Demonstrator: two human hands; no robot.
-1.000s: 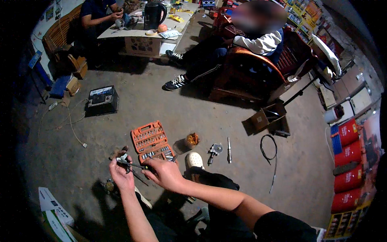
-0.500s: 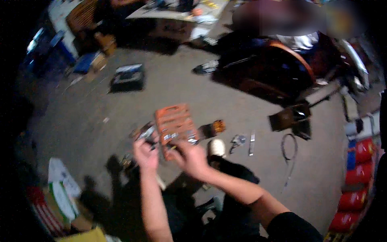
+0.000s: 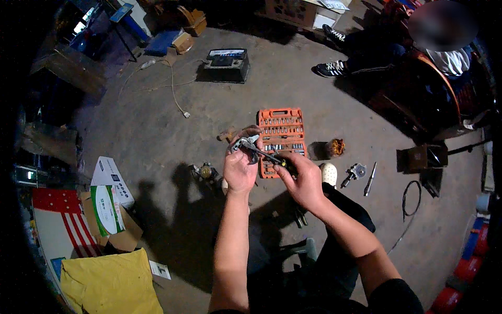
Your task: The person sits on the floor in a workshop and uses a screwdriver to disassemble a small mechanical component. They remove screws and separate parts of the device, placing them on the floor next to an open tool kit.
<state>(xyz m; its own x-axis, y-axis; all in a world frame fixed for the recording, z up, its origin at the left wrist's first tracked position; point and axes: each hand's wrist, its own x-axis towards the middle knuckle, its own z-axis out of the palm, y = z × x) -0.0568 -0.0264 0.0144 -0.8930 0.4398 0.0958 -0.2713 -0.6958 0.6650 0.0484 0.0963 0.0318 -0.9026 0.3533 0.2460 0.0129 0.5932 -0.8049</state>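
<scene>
Hold metal component (image 3: 250,141) in left hand (image 3: 240,168), black hand tool (image 3: 270,155) in right hand (image 3: 304,178). Treat component as likely rigid, light; cradle body.

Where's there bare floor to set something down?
Open floor lies between the black battery and the orange socket case, and another patch between the white plug and the white box. It's crowded by your left hand and right hand, and to their right, where a container, pale clog, metal fitting and slim rod cluster.
</scene>
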